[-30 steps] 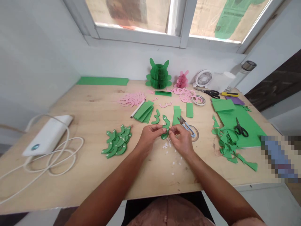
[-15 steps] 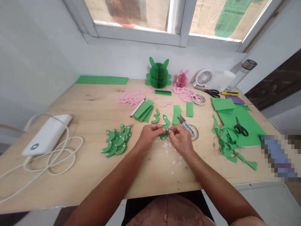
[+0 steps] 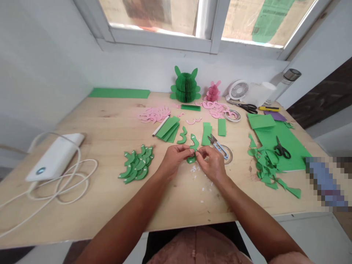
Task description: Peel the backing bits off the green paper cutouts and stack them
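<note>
Both hands meet over the middle of the wooden table [image 3: 96,205]. My left hand [image 3: 173,158] and my right hand [image 3: 210,163] pinch the same curved green paper cutout [image 3: 193,146] from either side, fingers closed on it. Small white paper bits [image 3: 195,169] lie on the table just below the hands. A pile of similar green cutouts [image 3: 136,165] sits to the left of my left hand. Small snips [image 3: 217,145] lie beside a tape ring just beyond my right hand.
At the far edge stand a green honeycomb paper figure [image 3: 186,85], a smaller pink one [image 3: 213,92] and a small white fan [image 3: 238,90]. Pink cutouts [image 3: 154,114], folded green strips [image 3: 168,128], green sheets with black scissors [image 3: 282,148] and a white power bank with cable [image 3: 55,157] surround the hands.
The hands have barely shifted; the fingers have worked slightly on the green cutout, which now sits a little higher between them.
</note>
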Demonstrator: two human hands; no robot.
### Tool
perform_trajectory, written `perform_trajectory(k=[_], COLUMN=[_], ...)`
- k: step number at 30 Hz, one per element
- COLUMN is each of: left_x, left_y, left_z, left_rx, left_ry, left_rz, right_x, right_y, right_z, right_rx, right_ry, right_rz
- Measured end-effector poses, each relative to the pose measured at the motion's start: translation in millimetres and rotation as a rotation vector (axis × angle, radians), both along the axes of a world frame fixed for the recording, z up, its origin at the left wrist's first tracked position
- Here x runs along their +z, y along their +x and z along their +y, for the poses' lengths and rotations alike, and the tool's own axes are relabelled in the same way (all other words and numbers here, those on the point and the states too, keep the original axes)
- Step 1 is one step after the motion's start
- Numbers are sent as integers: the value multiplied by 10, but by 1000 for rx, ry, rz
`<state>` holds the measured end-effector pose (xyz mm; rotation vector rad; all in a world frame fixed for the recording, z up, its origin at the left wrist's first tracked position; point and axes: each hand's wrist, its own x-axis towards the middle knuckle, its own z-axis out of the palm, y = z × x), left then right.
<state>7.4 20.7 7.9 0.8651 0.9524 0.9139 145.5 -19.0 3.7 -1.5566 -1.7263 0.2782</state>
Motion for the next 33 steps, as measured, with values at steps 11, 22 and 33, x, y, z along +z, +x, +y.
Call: perform_trajectory(k=[11,22,33], left_x=[13,-33,-58], left_y=[-18,-29,-46], left_z=[8,31,37], left_rx=[-27,-42,-70], left_ry=[18,22,34], left_rz=[30,38,20], right_x=[-18,-15,-5], right_y=[1,0,5], right_z=[-1,-2,-5], right_rx=[12,24,35], right_ry=[-5,-29,-29], right_rz=[-44,-19,-14])
